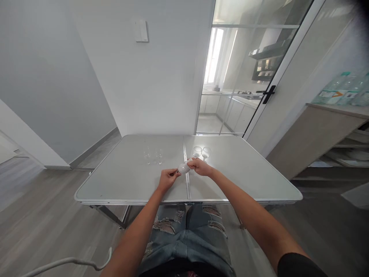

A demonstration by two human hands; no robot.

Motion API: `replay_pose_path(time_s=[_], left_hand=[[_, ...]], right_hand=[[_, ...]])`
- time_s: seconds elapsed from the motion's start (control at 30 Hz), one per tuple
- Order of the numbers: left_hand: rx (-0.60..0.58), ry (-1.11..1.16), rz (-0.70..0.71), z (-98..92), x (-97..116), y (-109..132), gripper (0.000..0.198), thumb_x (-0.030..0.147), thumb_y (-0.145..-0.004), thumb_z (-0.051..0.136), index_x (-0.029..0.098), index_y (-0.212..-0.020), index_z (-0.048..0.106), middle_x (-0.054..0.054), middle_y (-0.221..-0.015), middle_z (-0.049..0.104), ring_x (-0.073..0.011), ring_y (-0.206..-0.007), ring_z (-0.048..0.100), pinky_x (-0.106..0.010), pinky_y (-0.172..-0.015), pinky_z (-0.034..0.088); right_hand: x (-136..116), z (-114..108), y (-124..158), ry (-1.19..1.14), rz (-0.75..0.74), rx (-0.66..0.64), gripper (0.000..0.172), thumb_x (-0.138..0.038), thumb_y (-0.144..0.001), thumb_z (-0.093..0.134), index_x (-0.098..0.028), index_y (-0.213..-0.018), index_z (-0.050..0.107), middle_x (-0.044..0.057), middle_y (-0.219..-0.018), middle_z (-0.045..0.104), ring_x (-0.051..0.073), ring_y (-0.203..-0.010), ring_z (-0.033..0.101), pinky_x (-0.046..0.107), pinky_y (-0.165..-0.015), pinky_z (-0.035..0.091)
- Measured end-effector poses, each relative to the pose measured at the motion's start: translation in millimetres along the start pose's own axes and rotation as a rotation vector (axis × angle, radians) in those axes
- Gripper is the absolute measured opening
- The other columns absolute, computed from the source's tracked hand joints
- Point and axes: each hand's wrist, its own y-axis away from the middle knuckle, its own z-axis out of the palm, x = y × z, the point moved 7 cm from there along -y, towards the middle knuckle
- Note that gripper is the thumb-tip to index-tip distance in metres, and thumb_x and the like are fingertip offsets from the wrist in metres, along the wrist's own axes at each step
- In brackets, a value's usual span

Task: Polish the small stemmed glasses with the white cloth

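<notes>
Over the table's middle seam, a stemmed wine glass (pixel 183 168) is held tilted between my two hands. My left hand (pixel 169 178) is closed, its fingertips pinching the stem end of the glass. My right hand (pixel 200 167) is closed at the other end, on a small white cloth-like piece (pixel 189 159) against the bowl; its exact shape is partly hidden by the fingers. Just beyond my right hand stand two clear wine glasses, one on the left (pixel 197 151) and one on the right (pixel 206 152). Several small clear glasses (pixel 159 156) stand farther left.
The pale folding table (pixel 121 181) has a metal rim and backs onto a white wall (pixel 155 88). To the right are a glass door (pixel 230 77) with a black handle (pixel 269 94) and a shelf (pixel 331 119) bearing plastic bottles. A pale cable (pixel 75 261) hangs at lower left.
</notes>
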Motion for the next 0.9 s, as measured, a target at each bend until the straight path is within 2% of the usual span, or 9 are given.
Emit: replay_pose_path(time_s=[0.1,0.17,0.23,0.33,0.43,0.53,0.63,0.73,0.9], left_hand=[[-0.025,0.001,-0.014,1.9,0.3,0.4,0.035,0.047,-0.081,0.066,0.014,-0.073,0.074,0.003,-0.057,0.042,-0.0095,-0.057,0.033,-0.023,-0.054,0.027],[-0.032,-0.033,-0.002,2.8,1.4,0.6,0.036,0.047,-0.082,0.064,0.014,-0.072,0.073,0.003,-0.056,0.041,-0.0093,-0.057,0.032,-0.023,-0.055,0.026],[-0.033,-0.101,0.033,4.2,3.2,0.8,0.035,0.045,-0.084,0.064,0.014,-0.071,0.073,0.003,-0.055,0.041,-0.0091,-0.056,0.032,-0.023,-0.055,0.026],[-0.001,-0.203,0.084,5.3,4.4,0.9,0.032,0.043,-0.084,0.065,0.014,-0.072,0.074,0.003,-0.055,0.044,-0.0093,-0.056,0.034,-0.023,-0.056,0.028],[0.01,-0.231,0.098,6.7,1.9,0.9,0.032,0.045,-0.085,0.066,0.015,-0.075,0.074,0.002,-0.056,0.05,-0.0096,-0.055,0.037,-0.023,-0.057,0.03],[0.004,-0.236,0.109,7.2,0.4,1.2,0.034,0.046,-0.086,0.064,0.015,-0.076,0.074,0.002,-0.058,0.051,-0.0097,-0.056,0.039,-0.023,-0.058,0.03],[0.014,-0.245,0.113,6.4,1.1,1.4,0.033,0.046,-0.087,0.064,0.016,-0.078,0.074,0.001,-0.059,0.053,-0.0103,-0.057,0.041,-0.023,-0.059,0.032],[0.01,-0.241,0.107,6.4,2.1,0.6,0.032,0.045,-0.086,0.064,0.016,-0.076,0.073,0.001,-0.058,0.054,-0.0106,-0.057,0.041,-0.023,-0.059,0.032],[0.019,-0.113,0.072,2.8,2.0,-0.3,0.035,0.044,-0.086,0.062,0.014,-0.073,0.072,0.002,-0.058,0.047,-0.01,-0.058,0.038,-0.022,-0.058,0.031]], right_hand=[[3.8,2.2,5.7,0.109,-0.018,-0.026,0.021,-0.008,-0.059,0.04,-0.022,-0.062,0.025,-0.006,-0.06,0.018,0.015,-0.061,0.02,0.039,-0.09,0.034],[5.6,2.1,6.9,0.087,0.015,0.005,0.021,-0.009,-0.059,0.041,-0.022,-0.062,0.025,-0.005,-0.061,0.02,0.015,-0.062,0.021,0.037,-0.086,0.035],[6.3,1.4,6.1,-0.011,0.065,0.04,0.021,-0.012,-0.057,0.04,-0.022,-0.063,0.023,-0.004,-0.063,0.024,0.015,-0.064,0.025,0.032,-0.074,0.034],[10.2,1.1,2.2,-0.236,0.204,0.069,0.026,-0.016,-0.05,0.042,-0.022,-0.066,0.023,-0.003,-0.066,0.024,0.014,-0.064,0.025,0.028,-0.06,0.024],[21.6,1.9,0.1,-0.458,0.426,0.138,0.034,-0.016,-0.042,0.044,-0.023,-0.068,0.023,-0.004,-0.066,0.023,0.012,-0.061,0.023,0.027,-0.054,0.018],[34.6,3.4,3.3,-0.61,0.618,0.279,0.037,-0.016,-0.041,0.046,-0.023,-0.069,0.024,-0.003,-0.065,0.027,0.012,-0.059,0.027,0.026,-0.051,0.02],[39.1,5.2,8.0,-0.64,0.681,0.396,0.036,-0.017,-0.043,0.047,-0.024,-0.07,0.024,-0.002,-0.065,0.029,0.014,-0.058,0.031,0.027,-0.051,0.024],[32.8,7.0,10.9,-0.588,0.645,0.419,0.034,-0.017,-0.045,0.045,-0.023,-0.07,0.024,-0.002,-0.066,0.026,0.014,-0.06,0.029,0.027,-0.053,0.023],[-1.3,0.8,3.3,-0.102,0.172,0.261,0.022,-0.013,-0.055,0.04,-0.022,-0.068,0.025,-0.002,-0.067,0.027,0.014,-0.065,0.028,0.028,-0.059,0.025]])
